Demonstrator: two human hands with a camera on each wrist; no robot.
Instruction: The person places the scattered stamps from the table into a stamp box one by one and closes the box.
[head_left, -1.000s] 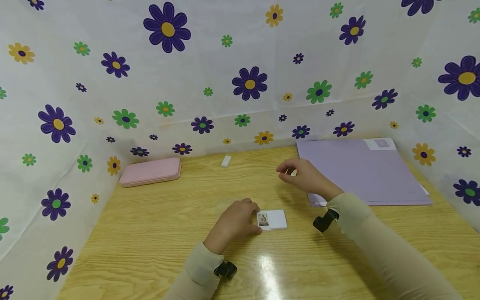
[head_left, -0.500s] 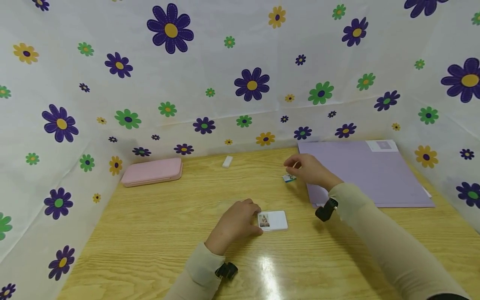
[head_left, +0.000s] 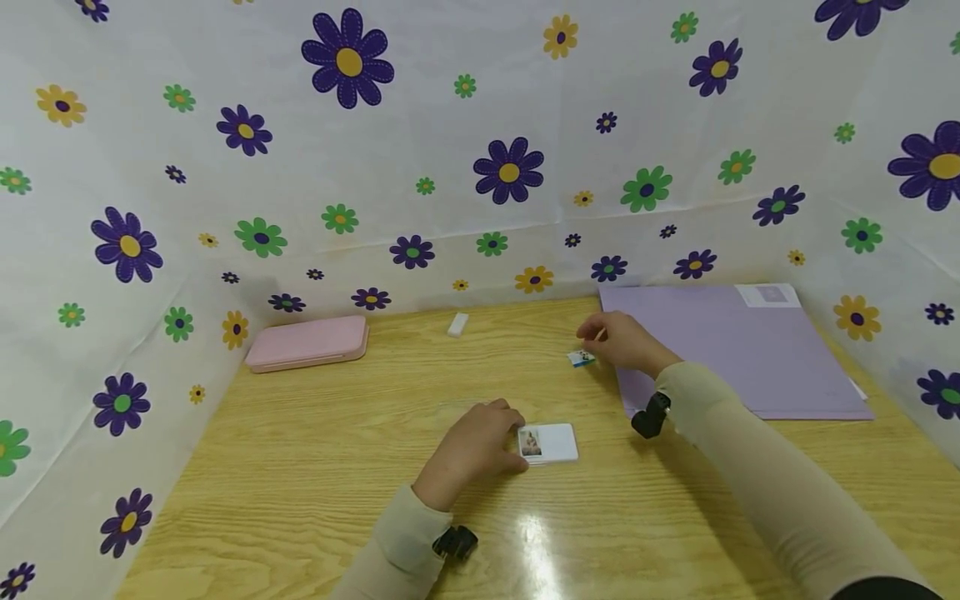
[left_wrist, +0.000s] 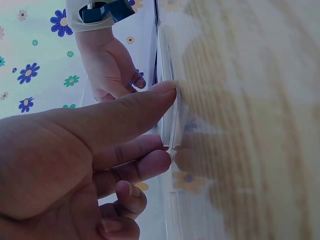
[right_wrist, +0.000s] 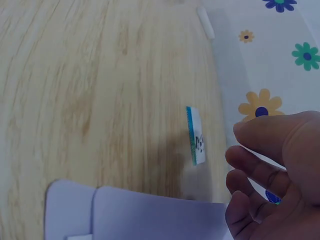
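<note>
A flat white card with a small picture at its left end, with clear plastic edges (head_left: 558, 443), lies on the table. My left hand (head_left: 472, 448) pinches its left end, the thumb on the near side and the fingers on the far side. Seen edge-on in the left wrist view, clear layers (left_wrist: 165, 55) run between thumb and fingers. My right hand (head_left: 626, 340) hovers just above a small white printed slip with a blue edge (right_wrist: 196, 137), its fingers loosely bent. In the right wrist view a gap separates the fingertips (right_wrist: 240, 156) from the slip.
A purple folder (head_left: 727, 358) lies flat at the right under my forearm. At the back left is a pink case (head_left: 307, 343). A small white block, like an eraser (head_left: 457, 324), lies near the flowered cloth wall. Clear plastic (head_left: 453, 407) lies beyond my left hand.
My right hand has moved slightly to the right, and the small printed slip, hidden at first, now shows below its fingers on the table. The left hand stays on the white card.
</note>
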